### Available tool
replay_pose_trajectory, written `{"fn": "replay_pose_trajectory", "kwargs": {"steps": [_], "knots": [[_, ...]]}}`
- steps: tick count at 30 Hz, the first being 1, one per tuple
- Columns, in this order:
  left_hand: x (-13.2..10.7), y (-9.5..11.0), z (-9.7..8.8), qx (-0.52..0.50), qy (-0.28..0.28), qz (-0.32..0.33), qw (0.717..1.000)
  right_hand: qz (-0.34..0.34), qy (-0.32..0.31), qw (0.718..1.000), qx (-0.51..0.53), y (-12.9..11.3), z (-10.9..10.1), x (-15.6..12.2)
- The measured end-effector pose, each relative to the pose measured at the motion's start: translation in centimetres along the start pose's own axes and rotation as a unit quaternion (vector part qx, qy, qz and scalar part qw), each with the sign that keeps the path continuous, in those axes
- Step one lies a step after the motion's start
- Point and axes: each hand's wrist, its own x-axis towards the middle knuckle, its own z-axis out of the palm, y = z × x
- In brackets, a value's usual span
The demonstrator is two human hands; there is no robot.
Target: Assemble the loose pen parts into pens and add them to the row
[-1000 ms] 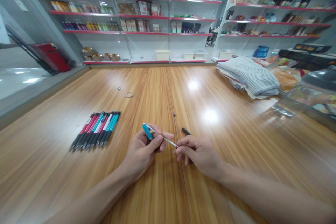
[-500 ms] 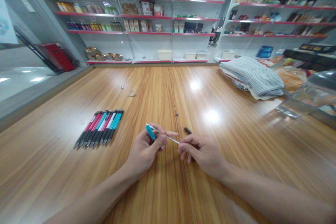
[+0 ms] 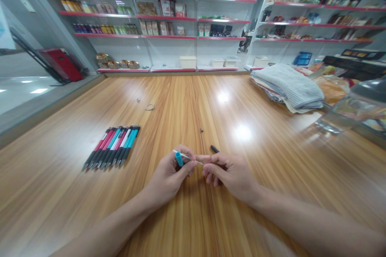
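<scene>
Near the middle of the wooden table, my left hand (image 3: 169, 176) is closed around a turquoise pen barrel (image 3: 179, 159). A thin white pen refill (image 3: 184, 155) runs across it between thumb and fingers. My right hand (image 3: 233, 174) pinches the refill's other end, its fingertips almost touching the left ones. Beyond the right knuckles sticks out a black pen part (image 3: 214, 149); whether the hand holds it is hidden. To the left lies a neat row of several pens (image 3: 116, 146) in pink, turquoise and white with black grips.
Farther up the table are a small dark piece (image 3: 202, 130), a pale ring (image 3: 150, 107) and a tiny metallic bit (image 3: 138, 99). Folded striped cloth (image 3: 289, 86) and a clear container (image 3: 337, 116) stand at right. Stocked shelves (image 3: 169, 37) line the back.
My left hand has shifted right toward my right hand, so less of the refill shows between them. The view has moved slightly.
</scene>
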Motion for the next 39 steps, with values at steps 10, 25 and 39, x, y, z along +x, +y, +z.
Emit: {"fn": "replay_pose_trajectory", "kwargs": {"steps": [10, 25, 39], "knots": [[0.5, 0.2, -1.1, 0.181, 0.131, 0.097, 0.97, -0.038, 0.041, 0.998, -0.024, -0.4, -0.3, -0.3], [0.7, 0.6, -2.0, 0.458, 0.141, 0.163, 0.862, -0.054, 0.043, 0.987, -0.142, 0.0, -0.6, -0.3], [-0.3, -0.1, -0.7, 0.503, -0.078, 0.237, 0.827, -0.303, 0.092, 0.906, -0.28, -0.3, -0.6, -0.4]]}}
